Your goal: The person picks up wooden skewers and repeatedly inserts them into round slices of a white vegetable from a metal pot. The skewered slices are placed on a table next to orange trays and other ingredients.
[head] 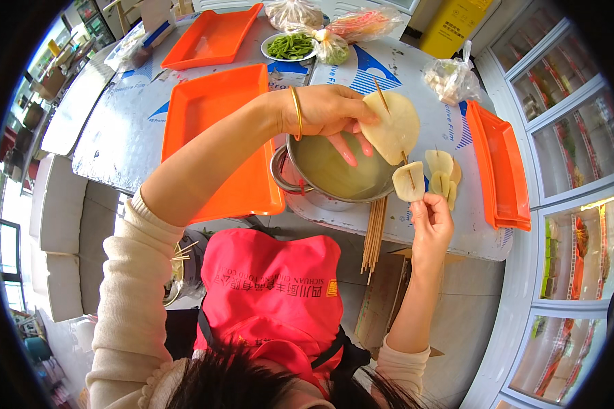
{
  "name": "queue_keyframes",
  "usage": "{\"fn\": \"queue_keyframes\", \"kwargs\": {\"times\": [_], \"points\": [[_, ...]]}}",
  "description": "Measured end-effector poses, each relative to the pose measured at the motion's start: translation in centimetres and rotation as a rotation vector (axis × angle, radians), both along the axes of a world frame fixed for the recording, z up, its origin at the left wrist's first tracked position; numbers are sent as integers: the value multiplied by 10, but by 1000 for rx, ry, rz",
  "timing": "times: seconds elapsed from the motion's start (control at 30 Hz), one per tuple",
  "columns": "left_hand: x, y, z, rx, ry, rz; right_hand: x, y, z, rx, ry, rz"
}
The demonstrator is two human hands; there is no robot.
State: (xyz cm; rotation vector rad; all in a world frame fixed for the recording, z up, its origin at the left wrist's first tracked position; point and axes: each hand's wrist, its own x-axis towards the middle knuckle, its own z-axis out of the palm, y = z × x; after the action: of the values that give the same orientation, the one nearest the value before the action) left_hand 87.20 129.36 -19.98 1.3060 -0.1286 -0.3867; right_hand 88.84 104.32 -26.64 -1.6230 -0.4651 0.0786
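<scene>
My left hand [332, 115], with a gold bangle at its wrist, pinches the edge of a large pale vegetable slice [395, 125] above a metal pot [281, 171] of cloudy liquid. A wooden skewer [379, 94] runs through this slice and down into a smaller pale slice [407, 185]. My right hand [432, 220] grips the bottom of the smaller slice between thumb and fingers; the skewer's lower end is hidden there. Beside it on the table lie more skewered pale slices [439, 162]. A bundle of wooden skewers [374, 235] sticks out over the table edge, under the pot.
Orange trays stand left [225, 207], far left [212, 38] and right [501, 168] on the film-covered table [123, 138]. At the back are a plate of green beans [289, 47] and bagged food [355, 23]. Another plastic bag [451, 82] lies back right, near glass-doored refrigerators [537, 199].
</scene>
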Motion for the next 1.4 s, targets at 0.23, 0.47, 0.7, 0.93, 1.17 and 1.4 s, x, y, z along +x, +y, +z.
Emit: {"fn": "queue_keyframes", "kwargs": {"times": [0.23,0.47,0.7,0.93,1.17,1.4], "points": [[4,-4,-5,27,-34,160,-4,7,4,-44,21,-96],[-6,-51,-25,468,-239,79,-8,24,17,30,91,-159],[-7,-77,-23,346,-191,514,-17,34,23,-16,26,-166],[-5,-71,-12,266,-208,590,-22,35,15,-22,-41,-211],[21,-56,-24,-177,-46,860,-28,36,-3,-143,-162,-249],[24,-65,-21,-316,7,997,-36,38,-1,-211,-202,-249]]}}
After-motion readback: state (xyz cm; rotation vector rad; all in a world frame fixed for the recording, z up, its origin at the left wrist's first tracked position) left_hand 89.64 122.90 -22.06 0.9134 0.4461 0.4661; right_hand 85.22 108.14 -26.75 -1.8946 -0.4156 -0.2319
